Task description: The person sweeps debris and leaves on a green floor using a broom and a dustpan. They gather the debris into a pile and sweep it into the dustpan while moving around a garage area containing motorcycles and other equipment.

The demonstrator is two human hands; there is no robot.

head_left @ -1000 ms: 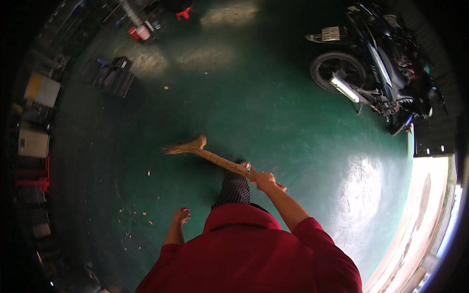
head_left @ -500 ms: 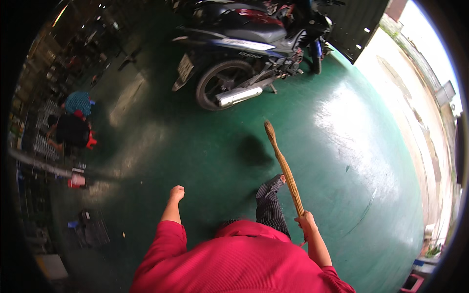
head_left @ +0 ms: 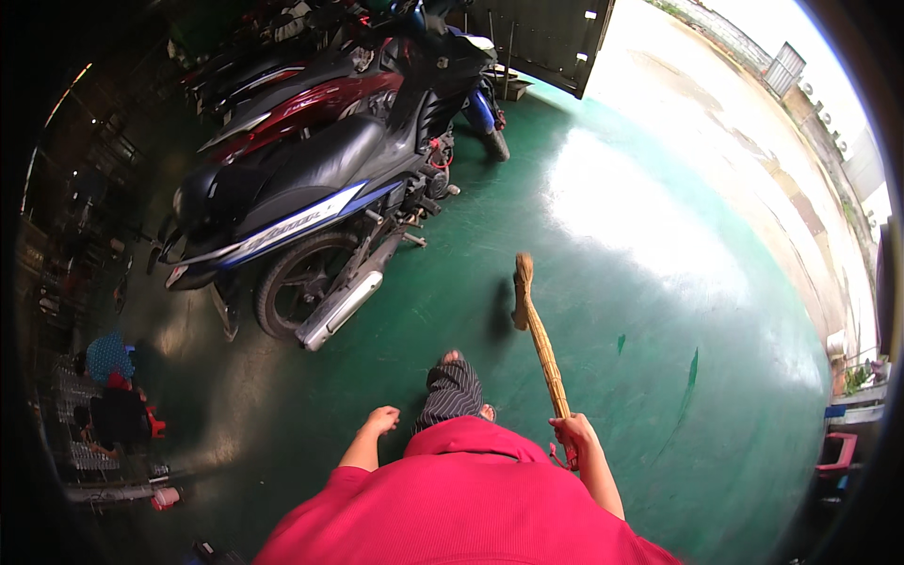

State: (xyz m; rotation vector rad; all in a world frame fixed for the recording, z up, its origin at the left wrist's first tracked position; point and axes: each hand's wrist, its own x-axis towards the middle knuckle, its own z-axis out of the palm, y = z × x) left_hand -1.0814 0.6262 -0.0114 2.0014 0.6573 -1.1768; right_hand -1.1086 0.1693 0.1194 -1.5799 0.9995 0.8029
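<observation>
My right hand grips the lower end of a straw broom whose handle runs up and away from me, its head hanging just above the green floor. My left hand is loosely curled at my side and holds nothing. My foot and striped trouser leg show between the two hands, above my red shirt.
A dark motorbike with a blue stripe stands close at the upper left, with a red one behind it. Racks and red items line the left wall. The doorway opens onto bright pavement at the upper right.
My view has swung round toward the doorway; the motorbikes now sit much nearer on the left. The broom stays in my right hand, pointing ahead.
</observation>
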